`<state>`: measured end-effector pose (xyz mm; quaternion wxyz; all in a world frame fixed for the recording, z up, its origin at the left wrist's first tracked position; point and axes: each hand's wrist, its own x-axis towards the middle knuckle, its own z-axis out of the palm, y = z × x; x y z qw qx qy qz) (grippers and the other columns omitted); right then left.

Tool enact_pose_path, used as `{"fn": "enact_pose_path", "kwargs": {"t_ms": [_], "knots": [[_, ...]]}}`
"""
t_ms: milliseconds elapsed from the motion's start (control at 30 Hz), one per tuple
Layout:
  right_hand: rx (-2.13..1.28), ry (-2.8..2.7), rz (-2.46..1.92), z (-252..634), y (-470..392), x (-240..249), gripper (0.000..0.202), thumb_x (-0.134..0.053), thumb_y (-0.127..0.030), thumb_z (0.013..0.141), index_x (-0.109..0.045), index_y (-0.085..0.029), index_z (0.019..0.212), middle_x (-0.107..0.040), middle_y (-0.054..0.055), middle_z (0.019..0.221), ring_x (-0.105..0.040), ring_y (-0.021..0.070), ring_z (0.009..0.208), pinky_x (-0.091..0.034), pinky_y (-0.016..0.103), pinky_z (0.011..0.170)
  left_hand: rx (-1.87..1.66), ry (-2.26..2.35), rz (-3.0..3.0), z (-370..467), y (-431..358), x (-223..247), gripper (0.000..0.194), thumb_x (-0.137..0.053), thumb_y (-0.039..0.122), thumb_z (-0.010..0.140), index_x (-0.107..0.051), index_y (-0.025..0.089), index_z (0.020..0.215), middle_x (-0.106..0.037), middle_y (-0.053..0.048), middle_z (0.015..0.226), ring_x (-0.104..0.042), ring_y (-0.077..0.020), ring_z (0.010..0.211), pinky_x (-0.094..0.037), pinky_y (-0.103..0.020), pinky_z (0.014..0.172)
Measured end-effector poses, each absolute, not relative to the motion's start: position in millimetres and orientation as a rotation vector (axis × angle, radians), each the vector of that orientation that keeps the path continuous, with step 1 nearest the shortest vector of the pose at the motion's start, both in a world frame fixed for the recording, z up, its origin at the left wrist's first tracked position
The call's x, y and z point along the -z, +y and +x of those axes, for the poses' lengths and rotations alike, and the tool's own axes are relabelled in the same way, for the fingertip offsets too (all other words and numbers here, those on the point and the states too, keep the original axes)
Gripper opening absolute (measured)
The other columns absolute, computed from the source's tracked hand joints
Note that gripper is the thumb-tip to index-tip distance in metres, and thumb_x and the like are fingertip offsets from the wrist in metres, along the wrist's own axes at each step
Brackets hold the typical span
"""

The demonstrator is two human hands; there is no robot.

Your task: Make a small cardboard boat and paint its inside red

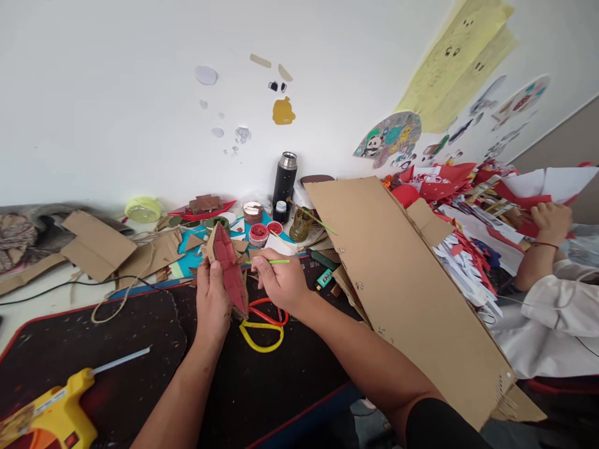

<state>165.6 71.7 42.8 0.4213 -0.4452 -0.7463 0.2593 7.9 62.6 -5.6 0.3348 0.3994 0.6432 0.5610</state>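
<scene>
A small cardboard piece (230, 271), painted dark red on the side facing right, stands upright in my left hand (213, 302), which is wrapped round its lower left edge. My right hand (281, 277) pinches a thin green-handled brush (281, 261), its tip end close to the red surface; whether it touches cannot be made out. Just behind the hands are open jars of red paint (258, 234), a brown paint jar (253, 212) and a murky glass jar (301, 226) with another brush in it. Scissors (262, 335) with red and yellow handles lie under the cardboard piece.
A yellow glue gun (70, 405) lies at the lower left on a black mat (140, 330). To the right leans a large cardboard panel (412, 299). A black thermos (285, 178) stands near the wall. Beyond the panel are red and white papers and another person's hand (552, 222).
</scene>
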Motion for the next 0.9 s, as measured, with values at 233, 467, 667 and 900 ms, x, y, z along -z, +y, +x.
{"fn": "enact_pose_path", "kwargs": {"t_ms": [233,467,667,900], "knots": [[-0.687,-1.827,-1.119,170.0,72.2,-44.5,0.039,-0.044,-0.042,0.117,-0.069,-0.023,0.093,-0.065,-0.002,0.059,-0.071,0.0175,0.063,-0.052,0.025,0.07,-1.457,1.684,1.064,7.3,62.4,5.3,0.066,-0.045,0.067,0.107,-0.065,0.017,0.144,-0.068,-0.018,0.146,-0.064,-0.0342,0.135,-0.046,-0.045,0.12],[-0.657,-1.8,-1.109,167.5,74.3,-38.9,0.042,-0.042,-0.046,0.117,-0.068,-0.023,0.094,-0.066,-0.002,0.061,-0.069,0.017,0.062,-0.051,0.025,0.069,-1.464,1.699,1.055,6.5,62.4,4.8,0.062,-0.045,0.066,0.108,-0.068,0.019,0.142,-0.069,-0.016,0.145,-0.064,-0.0333,0.136,-0.047,-0.044,0.119],[-0.69,-1.803,-1.131,169.8,70.9,-39.7,0.041,-0.043,-0.045,0.117,-0.069,-0.023,0.093,-0.064,-0.002,0.058,-0.07,0.0175,0.062,-0.052,0.025,0.07,-1.47,1.699,1.038,6.6,63.5,6.5,0.063,-0.046,0.065,0.108,-0.067,0.018,0.143,-0.07,-0.017,0.144,-0.064,-0.0344,0.134,-0.047,-0.046,0.118],[-0.663,-1.792,-1.124,166.7,72.9,-37.4,0.041,-0.042,-0.045,0.117,-0.068,-0.023,0.093,-0.064,-0.002,0.057,-0.069,0.0177,0.061,-0.051,0.026,0.07,-1.493,1.691,1.023,4.0,62.9,10.7,0.062,-0.046,0.069,0.106,-0.069,0.023,0.14,-0.071,-0.013,0.141,-0.065,-0.0329,0.132,-0.046,-0.045,0.119]]}}
